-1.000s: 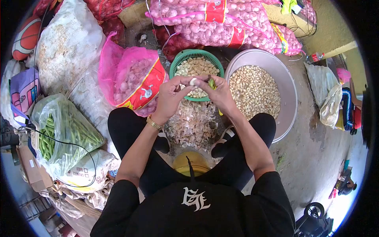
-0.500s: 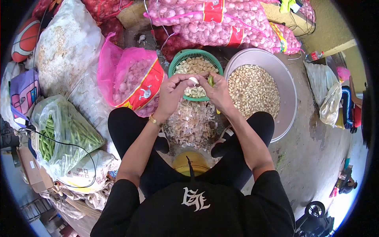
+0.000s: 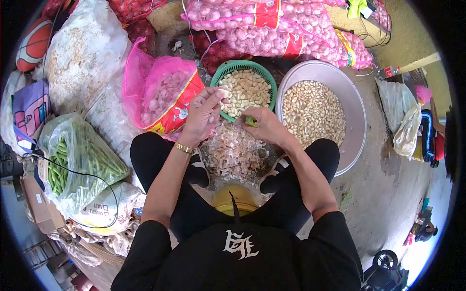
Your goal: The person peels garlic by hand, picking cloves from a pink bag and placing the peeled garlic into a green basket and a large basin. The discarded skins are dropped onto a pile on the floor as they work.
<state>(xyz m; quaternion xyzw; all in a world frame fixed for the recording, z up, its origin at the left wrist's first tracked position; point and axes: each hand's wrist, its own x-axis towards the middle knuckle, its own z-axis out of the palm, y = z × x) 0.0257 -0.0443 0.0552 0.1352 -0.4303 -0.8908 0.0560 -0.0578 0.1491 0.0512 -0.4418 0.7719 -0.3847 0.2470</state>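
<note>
My left hand (image 3: 203, 115) is closed in a pinch on a pale garlic clove (image 3: 224, 92), at the left rim of a green plastic basket (image 3: 273, 86). Peeled cloves (image 3: 246, 89) lie in that basket. Lower and to the right, my right hand (image 3: 267, 127) is wrapped round a small green and yellow object (image 3: 251, 121); fingers cover most of it, and I cannot tell its kind. Beneath both hands a heap of papery garlic skins (image 3: 234, 153) spreads over the floor between my feet.
A wide grey basin (image 3: 357, 121) of unpeeled cloves (image 3: 314, 114) stands at right. At left sits an open pink mesh bag (image 3: 162, 92) of garlic bulbs; more full sacks (image 3: 276, 36) are stacked behind. A plastic bag of green pods (image 3: 82, 162) lies further left.
My hands have moved apart. The left, with the clove, has shifted slightly left; the right has dropped lower, away from the clove, still holding the green object.
</note>
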